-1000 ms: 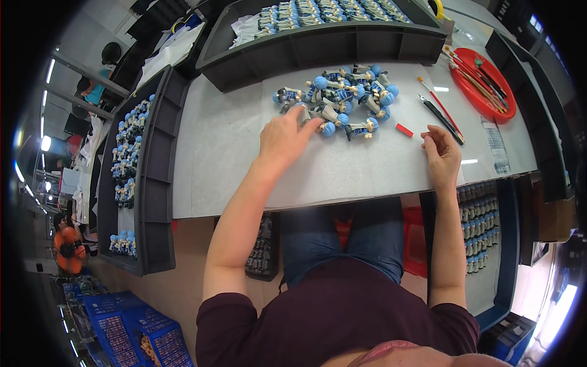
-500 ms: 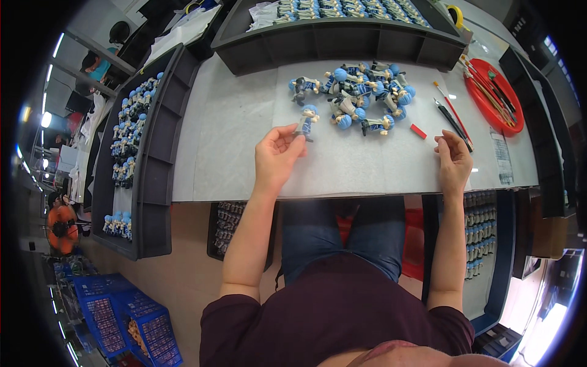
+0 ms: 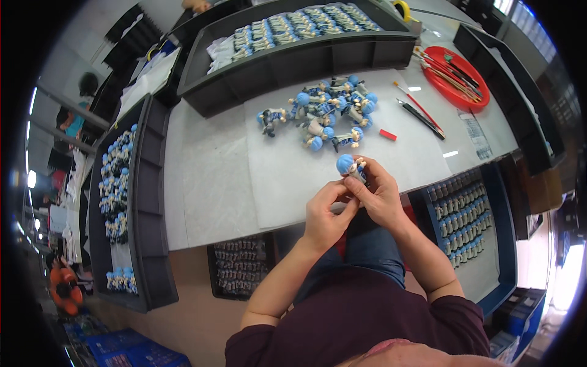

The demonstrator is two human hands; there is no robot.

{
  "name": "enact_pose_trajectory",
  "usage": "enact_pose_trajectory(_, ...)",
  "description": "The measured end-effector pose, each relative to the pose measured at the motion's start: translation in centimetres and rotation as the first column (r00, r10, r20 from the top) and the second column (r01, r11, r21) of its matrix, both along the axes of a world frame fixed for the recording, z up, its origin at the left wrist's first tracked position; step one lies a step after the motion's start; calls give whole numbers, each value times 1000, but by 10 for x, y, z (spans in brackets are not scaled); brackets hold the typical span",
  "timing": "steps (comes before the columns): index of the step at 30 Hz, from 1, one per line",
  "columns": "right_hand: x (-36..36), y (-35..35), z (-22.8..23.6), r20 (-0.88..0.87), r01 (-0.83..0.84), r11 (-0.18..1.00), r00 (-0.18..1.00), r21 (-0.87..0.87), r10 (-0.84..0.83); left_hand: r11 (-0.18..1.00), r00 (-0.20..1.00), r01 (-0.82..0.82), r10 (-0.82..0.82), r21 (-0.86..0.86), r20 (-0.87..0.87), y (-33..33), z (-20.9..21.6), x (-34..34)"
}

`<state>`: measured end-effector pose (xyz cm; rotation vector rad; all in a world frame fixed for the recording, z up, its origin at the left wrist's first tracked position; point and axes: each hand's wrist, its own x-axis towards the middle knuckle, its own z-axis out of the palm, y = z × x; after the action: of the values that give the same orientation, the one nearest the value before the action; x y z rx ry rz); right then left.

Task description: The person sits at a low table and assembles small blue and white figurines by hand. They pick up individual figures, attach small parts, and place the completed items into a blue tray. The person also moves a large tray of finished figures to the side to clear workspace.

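Note:
Both my hands meet at the near edge of the white table (image 3: 214, 183) and hold one small figurine with a blue round head (image 3: 350, 166). My left hand (image 3: 324, 214) pinches its lower part from below. My right hand (image 3: 379, 196) grips its body from the right. A pile of several alike blue-headed figurines (image 3: 327, 113) lies on the table just beyond my hands, with one figurine (image 3: 271, 117) apart to the left.
A dark tray (image 3: 293, 55) of figurines stands at the back, another dark tray (image 3: 122, 202) at the left. A red dish (image 3: 455, 76) with brushes sits at the right, near a black tool (image 3: 419, 117) and a small red piece (image 3: 387, 134). Blue tray (image 3: 465, 220) below the table's right.
My left hand carried a figurine from the pile toward me. My right hand left the table at the right and joined it; both now hold the figurine at the table's near edge.

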<state>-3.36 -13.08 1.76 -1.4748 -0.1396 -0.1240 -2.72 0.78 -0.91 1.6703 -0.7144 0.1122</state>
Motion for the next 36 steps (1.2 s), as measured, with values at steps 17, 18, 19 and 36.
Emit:
enact_pose_trajectory(17,46,-96,9,373,385,289,923,-876,-98,982,866,14,-106,-187,-489,-47,11,24)
enact_pose_trajectory(18,49,-96,4,369,397,345,918,-850,-147,989,879,7,-76,-145,-470,-50,10,28)
enact_pose_trajectory(19,53,-99,0,347,402,394,915,-826,-206,995,885,8,-56,-104,-463,-55,6,30)
enact_pose_trajectory(36,14,-117,10,-343,126,817,935,563,93,991,896,-58,-1,-120,-443,-54,11,23)
